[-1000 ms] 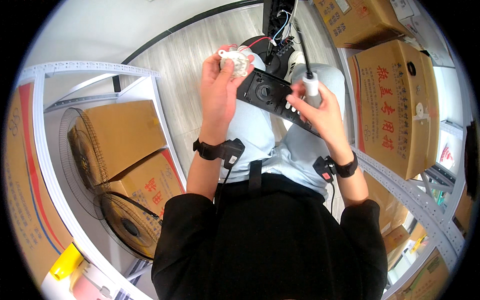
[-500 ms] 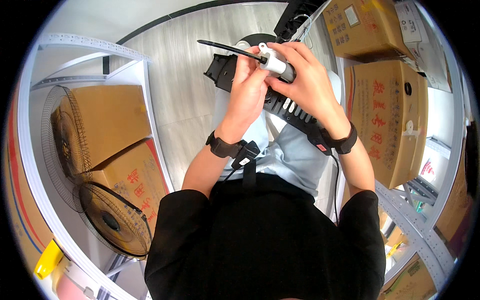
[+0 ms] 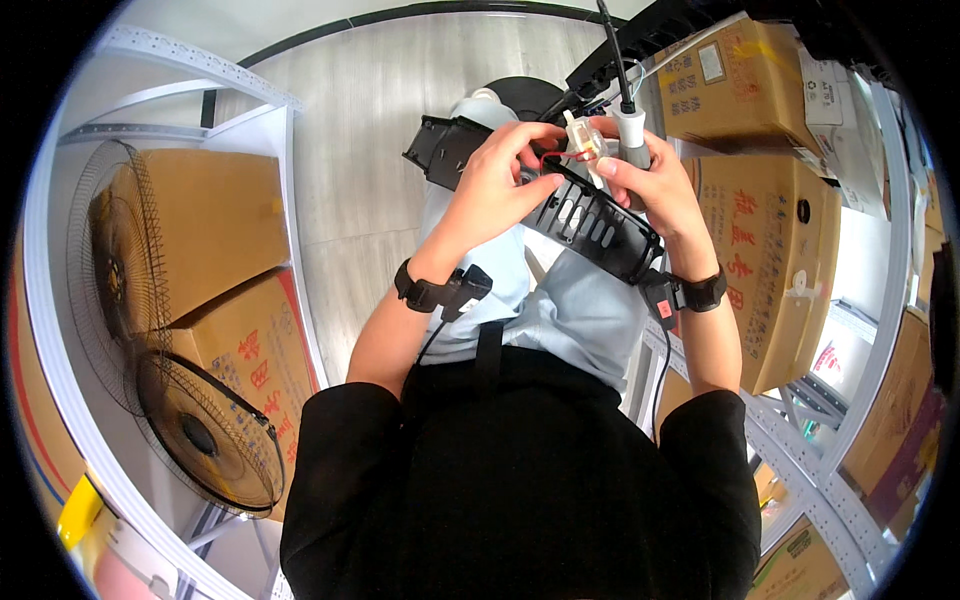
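Note:
My right hand grips a white-and-grey cylindrical part with a long black rod sticking up from it. By the same hand's thumb is a small pale, partly see-through component with thin red wires. Just left of this, my left hand is curved with its thumb and fingers apart; its index fingertip is close to the component, and whether it touches is unclear. Across my lap, under both hands, lies a long black plastic housing with slots, its other end reaching out to the left.
Cardboard boxes fill the shelves at right. On the left rack are wire fan guards and more cartons. A black frame with cables stands ahead at right. Cabled black straps circle both wrists.
The white-and-grey part has gone right in my right hand, its rod swinging from pointing left to upright. My left hand has come off it. The pale component and red wires now show.

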`<state>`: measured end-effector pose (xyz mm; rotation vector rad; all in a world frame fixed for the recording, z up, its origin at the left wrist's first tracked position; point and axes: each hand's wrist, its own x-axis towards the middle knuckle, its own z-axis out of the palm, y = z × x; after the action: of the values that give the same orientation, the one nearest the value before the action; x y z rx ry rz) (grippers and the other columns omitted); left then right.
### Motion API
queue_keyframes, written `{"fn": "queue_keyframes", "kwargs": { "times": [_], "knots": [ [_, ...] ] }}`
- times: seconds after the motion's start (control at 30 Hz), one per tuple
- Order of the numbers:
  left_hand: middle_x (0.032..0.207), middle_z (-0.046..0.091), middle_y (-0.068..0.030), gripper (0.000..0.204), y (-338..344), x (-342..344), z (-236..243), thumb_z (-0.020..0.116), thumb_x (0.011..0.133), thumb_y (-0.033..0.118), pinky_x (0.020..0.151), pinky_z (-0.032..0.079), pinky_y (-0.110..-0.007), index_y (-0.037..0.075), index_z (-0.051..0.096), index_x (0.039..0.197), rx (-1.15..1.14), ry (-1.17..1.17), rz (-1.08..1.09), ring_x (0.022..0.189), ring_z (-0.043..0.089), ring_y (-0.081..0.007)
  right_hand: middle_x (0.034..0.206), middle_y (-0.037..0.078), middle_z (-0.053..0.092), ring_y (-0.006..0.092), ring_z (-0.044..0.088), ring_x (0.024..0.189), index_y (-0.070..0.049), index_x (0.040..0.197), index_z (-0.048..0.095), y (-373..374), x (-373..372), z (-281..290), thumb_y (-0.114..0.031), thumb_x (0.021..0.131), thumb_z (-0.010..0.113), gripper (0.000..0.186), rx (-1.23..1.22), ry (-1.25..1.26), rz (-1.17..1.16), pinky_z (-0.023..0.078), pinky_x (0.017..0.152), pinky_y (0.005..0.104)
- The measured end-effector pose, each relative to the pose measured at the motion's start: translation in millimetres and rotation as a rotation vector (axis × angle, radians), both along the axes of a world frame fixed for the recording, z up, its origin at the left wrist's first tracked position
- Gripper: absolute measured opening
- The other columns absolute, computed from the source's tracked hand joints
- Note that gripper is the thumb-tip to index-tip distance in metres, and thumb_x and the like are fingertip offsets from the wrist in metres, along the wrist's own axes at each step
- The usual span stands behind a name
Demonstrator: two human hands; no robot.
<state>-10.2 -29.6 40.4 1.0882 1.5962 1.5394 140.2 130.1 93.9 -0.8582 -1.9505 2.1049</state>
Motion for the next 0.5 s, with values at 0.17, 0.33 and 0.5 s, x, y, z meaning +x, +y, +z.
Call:
{"fn": "queue_keyframes", "kwargs": {
  "times": [0.17,0.33,0.5],
  "knots": [
    [0.096,0.071,-0.0053,0.035,0,-2,-10,0.072,0.088,0.008,0.067,0.051,-0.026,0.006,0.065,0.121,0.034,-0.057,-0.024,0.076,0.062,-0.0115,0.082,-0.001,0.064,0.0038,0.052,0.059,0.001,0.127,0.063,-5,2,-5,-0.015,0.085,0.076,0.046,-0.150,0.061,-0.029,0.042,0.052,0.0203],
    [0.102,0.072,-0.0034,0.022,-6,7,-10,0.062,0.099,0.012,0.070,0.050,-0.023,0.004,0.066,0.119,-0.057,-0.051,-0.034,0.081,0.060,-0.0057,0.088,0.001,0.067,0.0023,0.054,0.062,-0.005,0.127,0.063,-18,12,-3,-0.015,0.082,0.080,0.049,0.050,0.051,-0.105,0.042,0.052,0.0191],
    [0.107,0.070,-0.0054,0.029,5,17,-2,0.068,0.095,0.009,0.089,0.052,-0.028,0.000,0.063,0.121,0.039,0.028,-0.110,0.101,0.064,-0.0126,0.105,0.002,0.071,0.0107,0.064,0.096,-0.007,0.125,0.064,-16,24,-10,-0.017,0.076,0.085,0.055,0.501,0.161,-0.125,0.051,0.084,0.0269]
  ]
}}
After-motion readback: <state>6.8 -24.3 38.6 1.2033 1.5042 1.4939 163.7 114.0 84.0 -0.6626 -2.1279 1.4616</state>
